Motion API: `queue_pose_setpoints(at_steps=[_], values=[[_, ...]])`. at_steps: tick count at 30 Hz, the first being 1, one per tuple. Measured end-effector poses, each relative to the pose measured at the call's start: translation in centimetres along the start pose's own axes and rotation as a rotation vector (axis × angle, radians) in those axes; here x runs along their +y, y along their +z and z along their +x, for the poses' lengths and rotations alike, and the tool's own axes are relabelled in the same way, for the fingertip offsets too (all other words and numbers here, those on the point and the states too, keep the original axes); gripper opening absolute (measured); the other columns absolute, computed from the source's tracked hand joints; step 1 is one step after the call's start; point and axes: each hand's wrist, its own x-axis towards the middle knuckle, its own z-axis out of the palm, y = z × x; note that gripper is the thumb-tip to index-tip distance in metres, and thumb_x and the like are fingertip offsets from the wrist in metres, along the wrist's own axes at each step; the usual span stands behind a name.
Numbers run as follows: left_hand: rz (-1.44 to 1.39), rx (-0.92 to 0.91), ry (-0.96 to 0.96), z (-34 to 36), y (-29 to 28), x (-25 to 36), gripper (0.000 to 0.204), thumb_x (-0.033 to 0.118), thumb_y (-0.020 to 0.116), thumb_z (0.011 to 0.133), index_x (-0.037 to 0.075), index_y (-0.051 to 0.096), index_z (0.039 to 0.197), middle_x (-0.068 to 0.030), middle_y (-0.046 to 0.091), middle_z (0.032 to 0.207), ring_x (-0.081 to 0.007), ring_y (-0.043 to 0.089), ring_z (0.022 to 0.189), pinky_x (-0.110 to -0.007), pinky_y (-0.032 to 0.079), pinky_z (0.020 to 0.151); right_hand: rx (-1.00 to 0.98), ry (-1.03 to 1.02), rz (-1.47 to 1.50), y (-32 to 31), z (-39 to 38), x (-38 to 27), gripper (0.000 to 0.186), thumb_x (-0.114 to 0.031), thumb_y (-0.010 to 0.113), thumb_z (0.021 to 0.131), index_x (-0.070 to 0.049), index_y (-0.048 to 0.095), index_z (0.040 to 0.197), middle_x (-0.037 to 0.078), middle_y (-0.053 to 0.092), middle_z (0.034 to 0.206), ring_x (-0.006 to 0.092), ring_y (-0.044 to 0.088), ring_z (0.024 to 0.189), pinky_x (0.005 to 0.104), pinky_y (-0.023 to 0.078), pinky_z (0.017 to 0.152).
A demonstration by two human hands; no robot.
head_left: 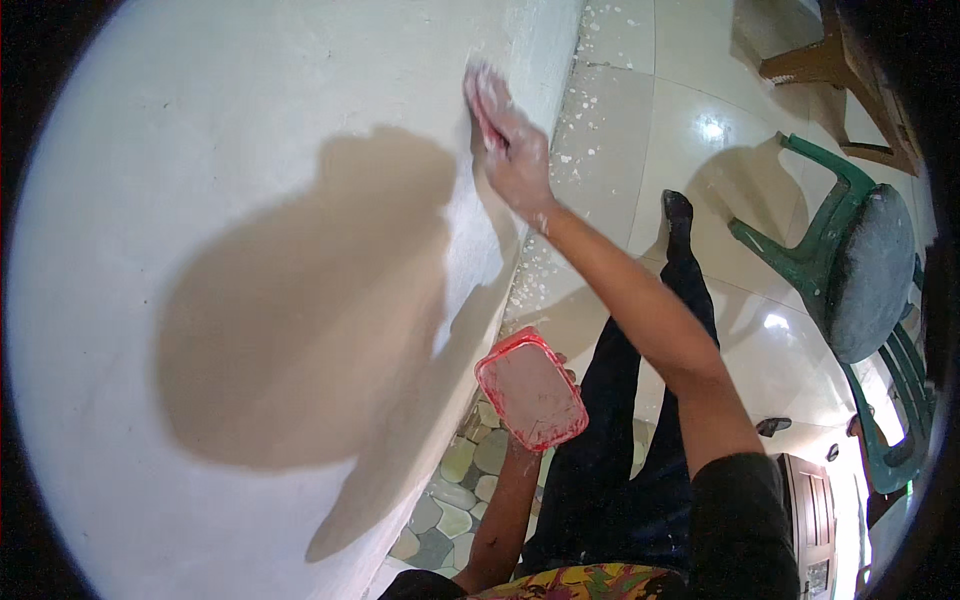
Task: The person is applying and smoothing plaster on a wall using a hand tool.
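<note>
Against the pale wall (250,80), near its bottom edge, my right hand (515,155) is closed around a flat reddish piece (488,112) smeared with white. Motion blur and the fingers hide what kind of tool it is. White smears cover my knuckles and wrist. Lower down, my left hand (570,374) holds a red plastic tub (490,372) from beneath, its fingertips showing along the right side. Greyish-white paste (535,392) fills the tub, and bits of it cling to the rim. Most of the left palm is hidden under the tub.
White splatters dot the glossy tiled floor (615,150) along the wall. Pebble-patterned flooring (455,495) lies near me. To the right stand a green plastic chair (820,250) with a dark round seat and a brown piece of furniture (800,65). A wooden door (812,515) is at lower right.
</note>
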Motion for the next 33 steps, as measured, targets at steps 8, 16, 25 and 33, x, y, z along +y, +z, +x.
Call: queue_pose_setpoints(at_steps=[8, 16, 25, 33], values=[[0.022, 0.002, -0.027, 0.0, -0.7, 0.2, 0.071, 0.054, 0.048, 0.099, 0.003, 0.037, 0.148, -0.0256, 0.049, 0.141, -0.0446, 0.058, 0.116, -0.059, 0.050, 0.097, -0.249, 0.240, 0.217, -6.0, -4.8, -2.1, 0.046, 0.002, 0.053, 0.090, -0.004, 0.060, 0.135, 0.014, 0.060, 0.140, 0.0246, 0.055, 0.131, 0.0357, 0.040, 0.111], [-0.009, -0.018, -0.046, 0.4, -0.8, 0.6, 0.073, 0.055, 0.050, 0.098, 0.003, 0.037, 0.148, -0.0260, 0.050, 0.140, -0.0444, 0.057, 0.118, -0.060, 0.049, 0.098, -0.081, -0.076, 0.387, -7.0, 11.4, 0.9, 0.043, 0.000, 0.050, 0.087, 0.005, 0.064, 0.127, 0.012, 0.070, 0.118, 0.0163, 0.064, 0.109, 0.0307, 0.048, 0.097], [-0.007, 0.002, -0.048, 0.7, -1.0, 1.0, 0.075, 0.057, 0.049, 0.097, 0.005, 0.037, 0.149, -0.0255, 0.051, 0.140, -0.0444, 0.056, 0.119, -0.060, 0.048, 0.099, -0.136, 0.034, 0.000, -3.7, -4.2, -2.9, 0.048, 0.007, 0.058, 0.082, -0.013, 0.071, 0.123, 0.013, 0.071, 0.120, 0.0263, 0.071, 0.105, 0.0337, 0.053, 0.094], [0.024, -0.058, -0.031, 0.8, 0.4, 0.0, 0.074, 0.058, 0.048, 0.097, 0.003, 0.040, 0.147, -0.0238, 0.051, 0.141, -0.0439, 0.056, 0.120, -0.058, 0.048, 0.099, 0.007, 0.126, 0.015, -6.5, 2.7, -2.0, 0.051, 0.006, 0.048, 0.081, -0.012, 0.072, 0.122, 0.014, 0.074, 0.110, 0.0237, 0.072, 0.101, 0.0309, 0.055, 0.088]])
